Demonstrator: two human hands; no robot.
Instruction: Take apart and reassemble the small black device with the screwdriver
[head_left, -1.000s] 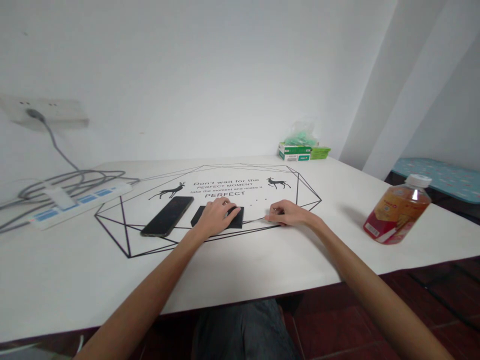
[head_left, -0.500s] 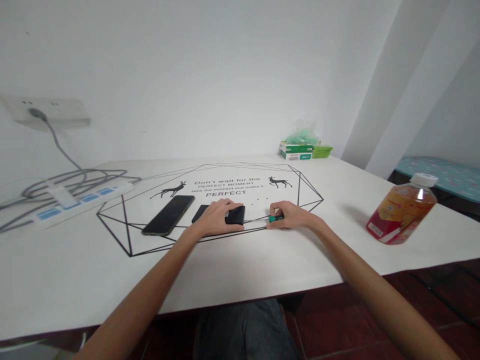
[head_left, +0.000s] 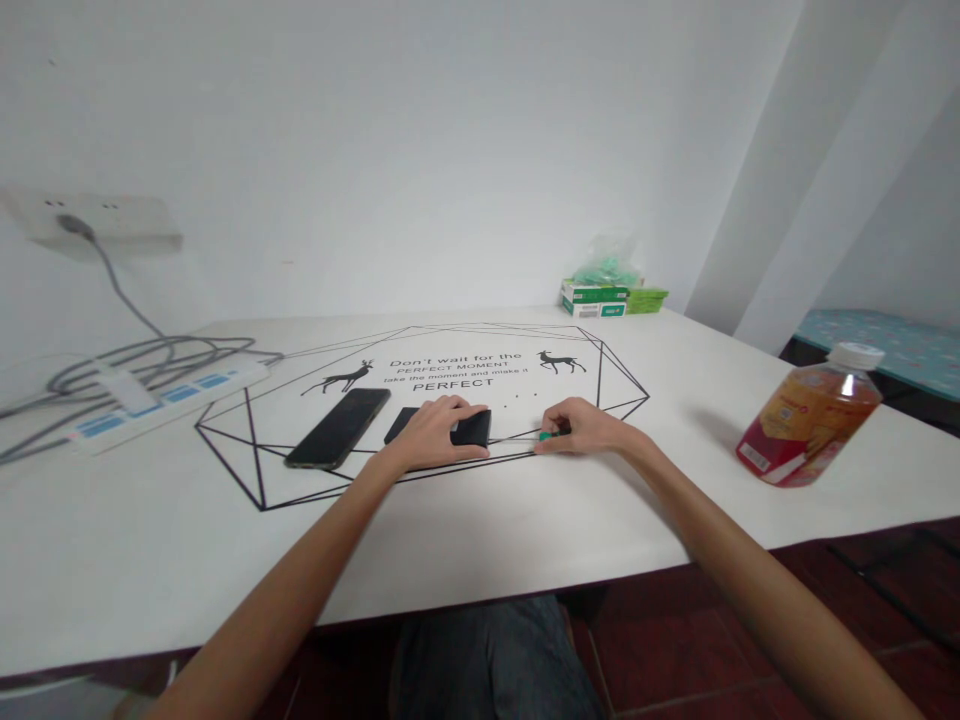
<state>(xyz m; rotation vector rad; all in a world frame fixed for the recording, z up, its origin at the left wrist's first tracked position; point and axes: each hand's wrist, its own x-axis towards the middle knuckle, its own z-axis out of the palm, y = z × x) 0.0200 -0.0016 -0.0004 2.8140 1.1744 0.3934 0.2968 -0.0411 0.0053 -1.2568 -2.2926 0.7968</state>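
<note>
A flat black object (head_left: 473,428) lies on the white table (head_left: 480,540), partly covered by my left hand (head_left: 435,436), whose thumb and fingers grip it. In my right hand (head_left: 576,428) is a green-handled screwdriver (head_left: 546,436), pinched between the fingers. Its thin shaft points left and reaches the right end of the black object. Whether the tip touches a screw there is too small to tell. Left of my left hand, a black phone (head_left: 339,428) lies face up.
A drink bottle (head_left: 810,415) stands at the right. Green and white boxes (head_left: 594,298) with a plastic bag on top are at the back. At the left lie a white power strip (head_left: 172,400) and coiled grey cables (head_left: 150,355).
The fingers of my right hand have shifted slightly around the green handle, and less of it shows. My left hand and the black object have stayed put.
</note>
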